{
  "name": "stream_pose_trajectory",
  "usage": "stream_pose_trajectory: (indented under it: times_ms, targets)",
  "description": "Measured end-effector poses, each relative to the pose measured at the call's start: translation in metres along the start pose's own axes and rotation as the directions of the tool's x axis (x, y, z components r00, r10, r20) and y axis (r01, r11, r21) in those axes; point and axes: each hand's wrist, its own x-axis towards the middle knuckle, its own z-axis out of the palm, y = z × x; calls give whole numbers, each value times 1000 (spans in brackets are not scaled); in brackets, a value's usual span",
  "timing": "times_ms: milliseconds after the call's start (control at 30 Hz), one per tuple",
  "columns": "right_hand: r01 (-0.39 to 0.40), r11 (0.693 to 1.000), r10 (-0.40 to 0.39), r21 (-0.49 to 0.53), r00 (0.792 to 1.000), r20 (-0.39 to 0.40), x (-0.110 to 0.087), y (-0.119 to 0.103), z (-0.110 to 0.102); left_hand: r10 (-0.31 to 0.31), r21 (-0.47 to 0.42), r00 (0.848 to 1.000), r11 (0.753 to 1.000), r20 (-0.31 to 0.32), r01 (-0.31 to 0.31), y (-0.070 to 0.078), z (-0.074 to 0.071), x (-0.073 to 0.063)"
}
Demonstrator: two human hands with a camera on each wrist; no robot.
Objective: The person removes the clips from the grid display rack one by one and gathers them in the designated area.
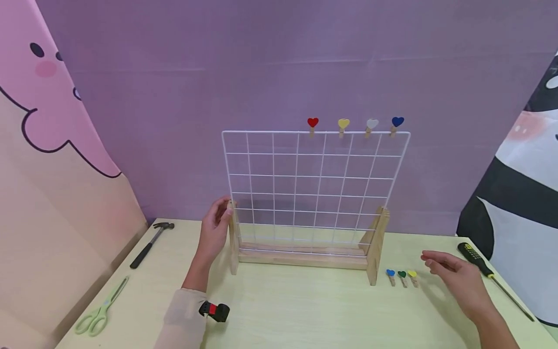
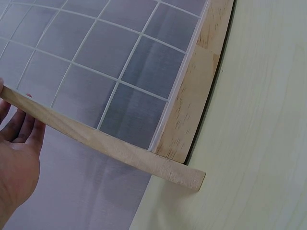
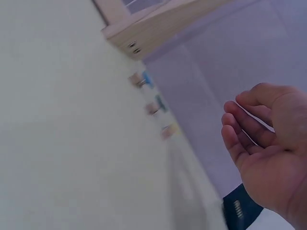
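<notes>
A white wire grid point(image 1: 295, 194) stands upright in a wooden stand point(image 1: 305, 260). My left hand point(image 1: 211, 236) grips the stand's left upright, fingertips partly hidden behind the wood in the left wrist view. Heart-topped clothespins, red point(image 1: 312, 122), yellow point(image 1: 343, 124), white point(image 1: 372, 123) and dark blue point(image 1: 397, 121), are clipped along the grid's top wire towards the right. Three more, blue point(image 1: 391, 273), green point(image 1: 402, 274) and yellow point(image 1: 412, 274), lie in a row beside the stand's right foot. Just right of these hovers my right hand point(image 1: 459, 283), fingers loosely bent, holding nothing.
On the table's left side lie a hammer point(image 1: 148, 248) and green-handled scissors point(image 1: 99, 317). A black and yellow screwdriver point(image 1: 477, 257) lies along the right edge, beyond the right hand. Behind the table hangs a purple backdrop point(image 1: 174, 121).
</notes>
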Motion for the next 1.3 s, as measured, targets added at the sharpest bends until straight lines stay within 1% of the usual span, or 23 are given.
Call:
stream_pose_trajectory:
  times_ms: [67, 167, 267, 433, 533, 667, 900, 967, 1033, 1100, 1200, 1300]
  targets:
    - [59, 998, -59, 15, 998, -21, 0, -12, -6, 0, 7, 1000, 1000, -1, 0, 0, 0, 0]
    - [123, 992, -123, 9, 992, -39, 3, -37, -14, 3, 11, 1000, 1000, -2, -3, 0, 0, 0]
    - [168, 986, -168, -7, 985, -44, 8, -64, -21, 9, 15, 1000, 1000, 1, -9, 1, 0, -1]
    - [234, 972, -234, -32, 972, -20, 17, -104, -28, 13, 14, 1000, 1000, -5, -13, 0, -2, -1]
    - [241, 968, -243, -75, 970, -22, 21, -122, -31, 11, 16, 1000, 1000, -5, -11, -1, -3, 0]
    - [214, 967, -221, -138, 974, -43, 23, -146, -39, 11, 31, 1000, 999, 0, -11, -2, -2, -1]
    - [218, 960, -234, -177, 969, -78, 25, -180, -49, 26, 32, 1000, 999, 1, -26, -2, 1, 0]
    - [213, 960, -233, -183, 968, -91, 25, -186, -52, 20, 30, 1000, 999, 7, -20, -2, 2, 0]
    - [213, 963, -232, -167, 968, -100, 26, -193, -53, 8, 31, 1000, 999, 10, -8, -2, 2, 0]
    - [221, 962, -240, -159, 965, -109, 28, -199, -54, -4, 36, 1000, 999, 9, 3, -1, 1, -1]
    - [254, 955, -273, -155, 955, -116, 30, -211, -55, -15, 38, 1000, 999, 5, 15, 0, 1, -2]
    - [312, 940, -328, -137, 937, -122, 31, -223, -54, -15, 35, 1000, 999, 6, 15, 2, 1, -2]
